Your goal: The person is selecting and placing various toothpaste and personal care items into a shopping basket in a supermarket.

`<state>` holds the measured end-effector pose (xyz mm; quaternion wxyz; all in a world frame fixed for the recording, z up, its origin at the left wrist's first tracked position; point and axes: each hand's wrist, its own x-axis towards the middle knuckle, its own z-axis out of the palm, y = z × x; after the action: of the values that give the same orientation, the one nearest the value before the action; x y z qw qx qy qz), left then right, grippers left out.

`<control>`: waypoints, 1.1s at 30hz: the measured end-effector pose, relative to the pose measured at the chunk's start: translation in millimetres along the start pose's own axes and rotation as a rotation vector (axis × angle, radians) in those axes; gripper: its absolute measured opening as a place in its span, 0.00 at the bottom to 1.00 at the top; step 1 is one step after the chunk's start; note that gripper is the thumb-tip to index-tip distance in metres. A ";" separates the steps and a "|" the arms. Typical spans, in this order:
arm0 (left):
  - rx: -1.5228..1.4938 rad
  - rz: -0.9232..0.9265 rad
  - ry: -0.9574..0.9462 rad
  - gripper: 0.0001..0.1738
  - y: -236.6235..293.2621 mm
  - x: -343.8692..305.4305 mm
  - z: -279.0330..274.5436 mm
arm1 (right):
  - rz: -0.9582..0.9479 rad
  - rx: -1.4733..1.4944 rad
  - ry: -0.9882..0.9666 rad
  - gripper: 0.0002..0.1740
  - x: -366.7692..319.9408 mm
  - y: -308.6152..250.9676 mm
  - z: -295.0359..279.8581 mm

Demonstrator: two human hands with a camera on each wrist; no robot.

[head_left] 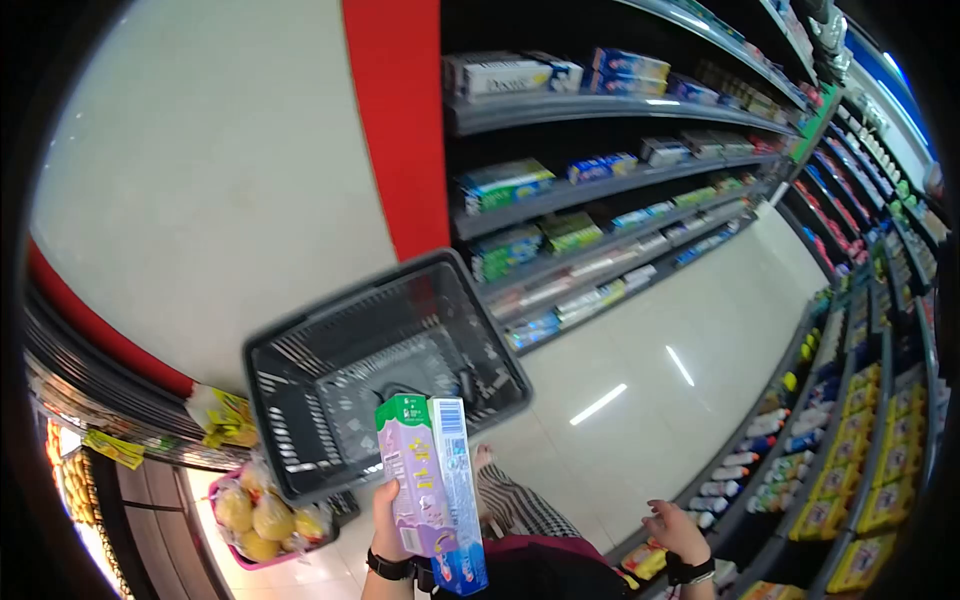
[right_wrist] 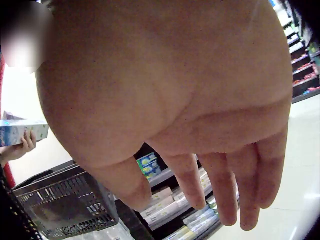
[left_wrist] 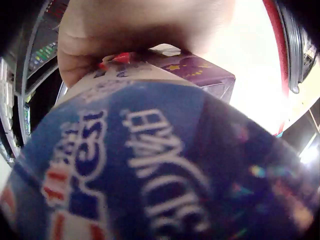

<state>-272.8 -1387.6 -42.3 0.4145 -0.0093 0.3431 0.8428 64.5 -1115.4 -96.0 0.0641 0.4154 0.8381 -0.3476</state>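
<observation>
The left hand grips two long cartons side by side, a purple and green carton and a blue and white carton, over the near edge of a dark basket. In the left wrist view the blue carton fills the front, with the purple carton and part of the left hand behind it. At the right, the right hand is held out holding nothing; its palm and loosely extended fingers fill the right wrist view, the hand hiding much behind it.
Shelves with boxed goods stand beyond the basket, and stocked shelves line the right side. A pink-rimmed container of bagged yellow fruit sits at the lower left. Tiled floor runs between the shelves.
</observation>
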 end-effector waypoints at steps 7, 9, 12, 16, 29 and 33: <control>0.272 -0.362 -0.084 0.32 -99.0 12.5 91.4 | 0.036 0.360 0.018 0.21 -39.5 13.0 -50.9; 0.278 -0.413 -0.155 0.32 -136.2 25.2 118.5 | -0.164 0.392 0.035 0.20 -25.6 15.6 -78.1; 0.377 -0.481 -0.189 0.35 -205.5 48.4 181.9 | -0.271 0.467 0.081 0.22 -16.5 53.8 -134.1; 0.693 -0.389 -0.383 0.34 -334.5 95.6 283.4 | -0.238 0.611 0.168 0.29 -19.1 143.1 -226.1; 0.923 -0.329 -0.910 0.47 -614.7 136.8 546.8 | 0.096 0.548 0.661 0.51 -3.7 298.0 -387.4; 1.007 -0.248 -0.996 0.43 -660.6 174.3 598.2 | 0.090 0.557 0.724 0.51 31.5 342.4 -431.9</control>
<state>239.4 -638.2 -14.4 0.5684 0.5296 0.4567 0.4333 376.2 -678.8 34.2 -0.3320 0.5476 0.6623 -0.3891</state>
